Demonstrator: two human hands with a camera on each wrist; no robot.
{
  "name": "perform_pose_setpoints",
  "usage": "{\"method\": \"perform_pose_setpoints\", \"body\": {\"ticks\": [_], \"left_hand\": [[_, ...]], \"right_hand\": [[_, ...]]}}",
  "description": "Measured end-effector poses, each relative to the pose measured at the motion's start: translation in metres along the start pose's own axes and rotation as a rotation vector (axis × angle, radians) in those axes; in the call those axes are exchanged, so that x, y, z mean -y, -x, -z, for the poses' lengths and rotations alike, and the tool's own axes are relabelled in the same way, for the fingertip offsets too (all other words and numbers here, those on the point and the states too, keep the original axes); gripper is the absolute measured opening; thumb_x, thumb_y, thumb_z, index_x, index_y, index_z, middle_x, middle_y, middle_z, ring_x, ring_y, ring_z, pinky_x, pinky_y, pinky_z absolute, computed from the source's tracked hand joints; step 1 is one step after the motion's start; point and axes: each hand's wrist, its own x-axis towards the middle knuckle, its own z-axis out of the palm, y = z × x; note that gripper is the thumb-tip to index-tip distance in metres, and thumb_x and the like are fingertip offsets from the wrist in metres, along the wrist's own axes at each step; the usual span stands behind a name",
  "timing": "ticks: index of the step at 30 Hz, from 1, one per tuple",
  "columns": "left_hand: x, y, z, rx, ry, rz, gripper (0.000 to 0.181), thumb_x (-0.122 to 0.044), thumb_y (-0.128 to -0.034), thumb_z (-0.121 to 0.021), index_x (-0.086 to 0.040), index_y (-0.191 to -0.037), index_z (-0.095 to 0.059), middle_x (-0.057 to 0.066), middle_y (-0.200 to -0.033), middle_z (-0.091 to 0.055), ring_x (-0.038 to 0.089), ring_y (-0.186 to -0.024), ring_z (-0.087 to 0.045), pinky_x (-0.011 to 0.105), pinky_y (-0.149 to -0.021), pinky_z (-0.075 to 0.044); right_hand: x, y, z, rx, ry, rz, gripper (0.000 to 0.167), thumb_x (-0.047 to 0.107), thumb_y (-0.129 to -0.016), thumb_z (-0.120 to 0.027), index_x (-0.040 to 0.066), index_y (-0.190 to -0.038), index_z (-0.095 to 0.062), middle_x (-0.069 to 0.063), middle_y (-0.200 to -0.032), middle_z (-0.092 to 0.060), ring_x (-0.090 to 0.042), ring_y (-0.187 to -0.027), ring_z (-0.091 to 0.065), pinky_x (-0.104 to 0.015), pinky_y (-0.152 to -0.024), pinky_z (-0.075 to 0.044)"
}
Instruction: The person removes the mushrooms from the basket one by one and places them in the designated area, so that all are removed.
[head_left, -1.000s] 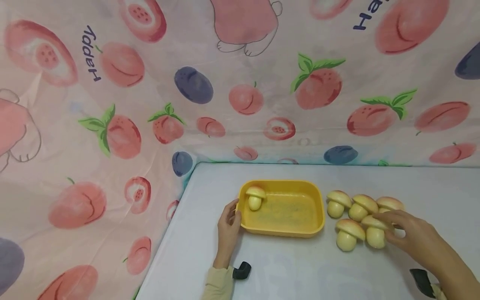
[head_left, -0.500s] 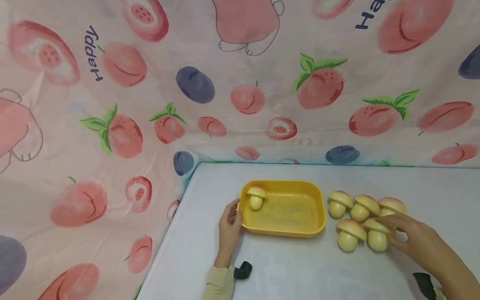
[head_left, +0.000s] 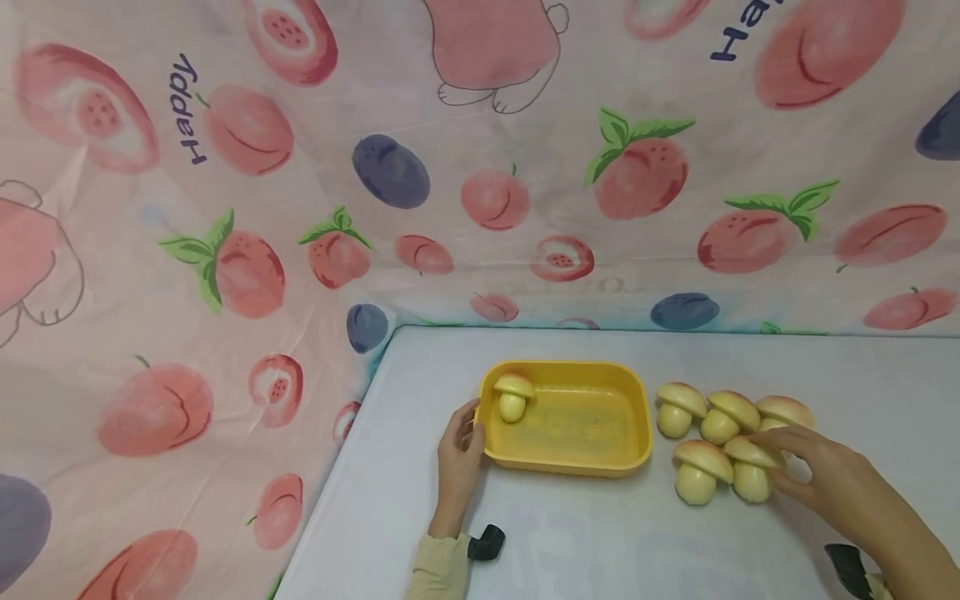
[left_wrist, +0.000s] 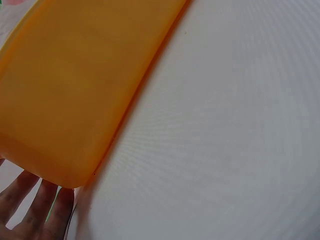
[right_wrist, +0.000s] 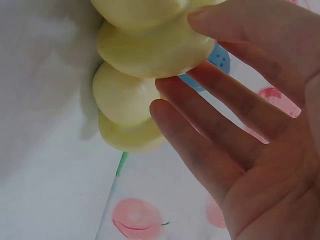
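In the head view, my left hand holds the left end of a yellow tray, thumb near the front corner. Its fingers meet the tray's end wall in the left wrist view. One pale yellow toy mushroom with a browned cap lies inside the tray at the left. My right hand pinches the cap of the front right toy mushroom, which is among the group on the table. In the right wrist view, thumb and fingers sit around the cap; its far side is hidden.
Several other toy mushrooms crowd around the pinched one: a front left mushroom, a back left mushroom, a back middle mushroom and a partly covered mushroom. A fruit-printed cloth borders the white table behind and left.
The mushroom at my right hand has shifted very slightly left, close to its neighbour. My right fingers stay at its cap. My left hand and the tray look the same.
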Motion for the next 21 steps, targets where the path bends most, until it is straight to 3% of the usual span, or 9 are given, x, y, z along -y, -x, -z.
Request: {"method": "perform_pose_setpoints", "body": {"ticks": [3, 10, 17, 21], "left_hand": [[-0.003, 0.001, 0.000, 0.004, -0.004, 0.005, 0.037, -0.008, -0.1007, -0.054, -0.011, -0.138, -0.057, 0.013, -0.137, -0.059, 0.032, -0.119, -0.058, 0.033, -0.096, -0.049], [-0.033, 0.008, 0.003, 0.023, 0.014, -0.002, 0.037, -0.005, -0.1000, -0.054, -0.004, -0.136, -0.057, 0.018, -0.136, -0.059, 0.037, -0.119, -0.058, 0.035, -0.096, -0.049], [-0.037, 0.010, 0.003, 0.018, 0.024, -0.003, 0.037, -0.004, -0.0999, -0.054, -0.004, -0.136, -0.057, 0.018, -0.136, -0.059, 0.038, -0.119, -0.058, 0.038, -0.097, -0.049], [-0.036, 0.010, 0.004, 0.019, 0.022, 0.000, 0.036, -0.004, -0.1001, -0.054, -0.004, -0.136, -0.057, 0.018, -0.136, -0.059, 0.037, -0.119, -0.058, 0.038, -0.097, -0.049]], "right_hand": [[0.001, -0.001, 0.001, 0.001, 0.001, -0.003, 0.045, 0.011, -0.071, -0.086, 0.004, -0.112, -0.070, -0.023, -0.115, -0.067, -0.048, -0.101, -0.063, -0.062, -0.077, -0.050], [0.004, -0.001, 0.000, -0.052, 0.008, 0.042, 0.044, 0.009, -0.067, -0.088, 0.003, -0.107, -0.071, -0.022, -0.110, -0.069, -0.046, -0.097, -0.065, -0.060, -0.076, -0.051], [0.012, -0.008, 0.002, -0.033, 0.000, 0.046, 0.041, 0.010, -0.069, -0.087, 0.000, -0.105, -0.071, -0.023, -0.109, -0.068, -0.045, -0.102, -0.063, -0.061, -0.080, -0.049], [0.019, -0.011, 0.002, -0.082, -0.008, 0.091, 0.036, 0.010, -0.068, -0.088, 0.004, -0.100, -0.072, -0.017, -0.101, -0.070, -0.040, -0.096, -0.065, -0.058, -0.077, -0.051]]}}
